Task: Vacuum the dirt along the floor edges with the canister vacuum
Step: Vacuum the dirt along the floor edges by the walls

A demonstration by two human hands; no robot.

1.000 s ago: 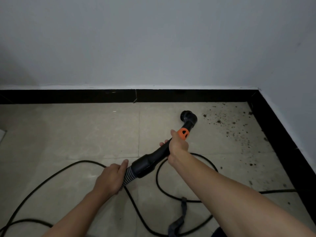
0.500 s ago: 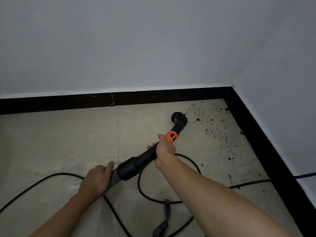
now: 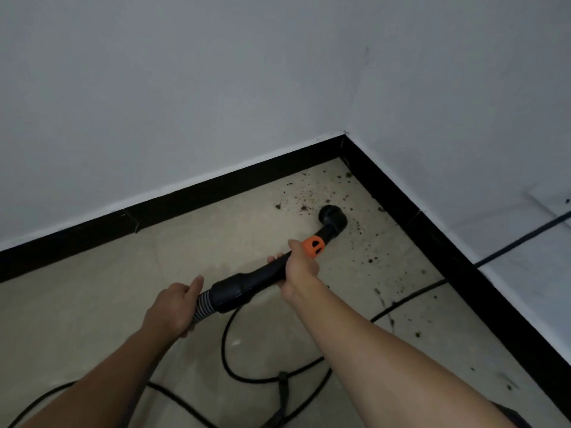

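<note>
Now noted nozzle [image 3: 333, 219] well nearer corner [image 3: 343, 143] than a second ago: then on clean tile short of dirt [image 3: 304, 208], now set down inside the patch, mouth to floor [image 3: 92, 319], not yet at corner itself. Found right grip [image 3: 301, 270] clamped round wand [image 3: 256, 278] just behind orange collar [image 3: 313, 247], on side away from corner; no shift of hold seen. Found left grip [image 3: 173, 307] curled round ribbed hose [image 3: 202, 305] at wand's tail, farther again from corner, thumb laid forward. Recorded specks remaining between nozzle and corner, plus a looser trail along skirting [image 3: 432, 236] running away from corner on right. Judged sweep as only just entered on dirt, with most of patch yet to lift. Advise working nozzle up into corner, then back along right skirting. Flagged cord [image 3: 234, 366] looped on floor beneath arms, away from corner: risk of snag on pull-back.
</note>
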